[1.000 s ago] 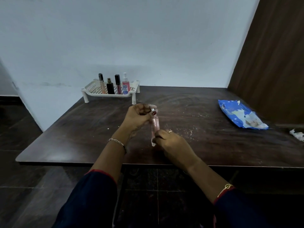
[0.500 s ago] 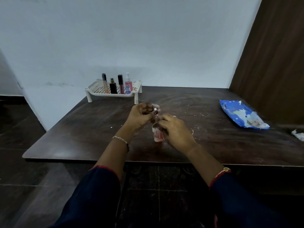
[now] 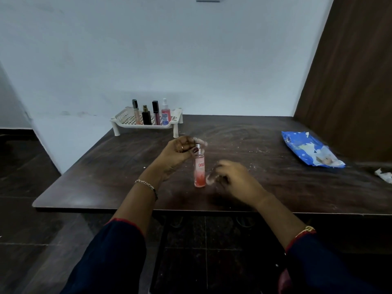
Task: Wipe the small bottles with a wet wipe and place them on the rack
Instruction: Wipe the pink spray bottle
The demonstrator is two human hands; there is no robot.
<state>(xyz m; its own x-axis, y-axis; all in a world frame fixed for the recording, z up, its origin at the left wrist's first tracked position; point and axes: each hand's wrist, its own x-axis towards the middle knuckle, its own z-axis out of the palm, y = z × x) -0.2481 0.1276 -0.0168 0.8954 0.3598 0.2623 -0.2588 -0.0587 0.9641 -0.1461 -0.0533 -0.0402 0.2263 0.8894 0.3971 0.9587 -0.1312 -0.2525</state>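
A slim pink bottle (image 3: 199, 171) stands upright on the dark table (image 3: 106, 177), near its front edge. My left hand (image 3: 180, 152) pinches the bottle's silver top from the left. My right hand (image 3: 232, 177) is blurred just to the right of the bottle, fingers curled around a small pale wet wipe (image 3: 209, 178) that touches the bottle's lower side. The white perforated rack (image 3: 125, 118) stands at the table's back left with several small bottles upright on it, among them a pink spray bottle (image 3: 165, 114) and a black one (image 3: 146, 116).
A blue wet-wipe pack (image 3: 309, 148) lies at the right of the table. A crumpled white wipe (image 3: 384, 175) lies at the far right edge. A brown wooden panel rises behind the pack. White crumbs dot the table's middle.
The bottle went from tilted in the air to standing upright on the table. My right hand slid from the bottle's top down and off to its right side.
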